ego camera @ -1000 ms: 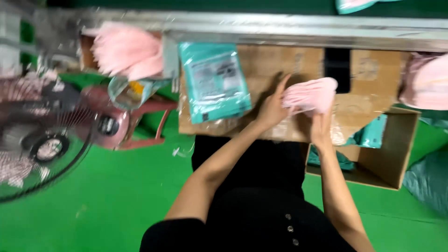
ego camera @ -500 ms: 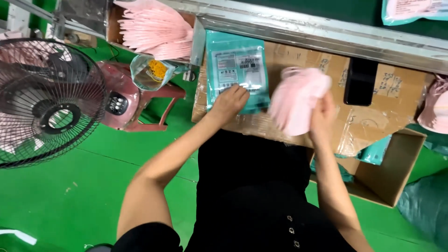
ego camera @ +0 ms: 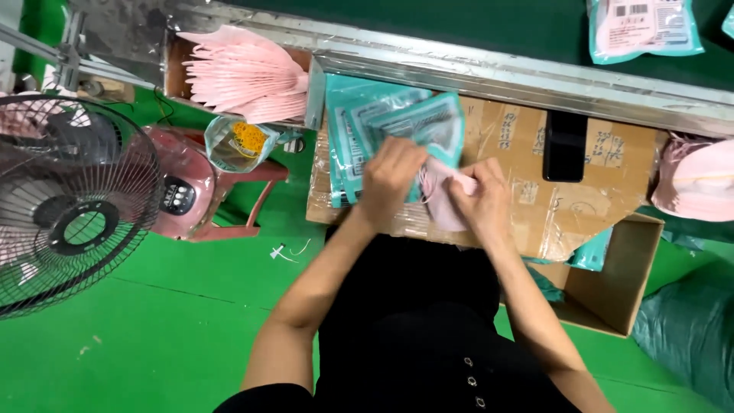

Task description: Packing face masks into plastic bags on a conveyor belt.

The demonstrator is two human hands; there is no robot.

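Note:
My left hand (ego camera: 391, 180) grips a teal plastic pouch (ego camera: 428, 126), lifted off a stack of like pouches (ego camera: 345, 138) on a cardboard work surface (ego camera: 581, 191). My right hand (ego camera: 478, 195) holds a bundle of pink face masks (ego camera: 440, 195) at the pouch's lower edge, right beside the left hand. Whether the masks are partly inside the pouch I cannot tell. Both hands work over the cardboard, just in front of my black-clothed lap.
A fanned pile of pink masks (ego camera: 245, 76) lies in a box at the back left. More pink masks (ego camera: 699, 183) sit at the right edge. A black phone (ego camera: 566, 145), a metal rail (ego camera: 497, 73), a fan (ego camera: 69, 206), a red stool (ego camera: 206, 191) and an open carton (ego camera: 612, 283) surround me.
My left hand has picked a teal pouch off the stack. My right hand has brought the pink masks down and left to meet the pouch.

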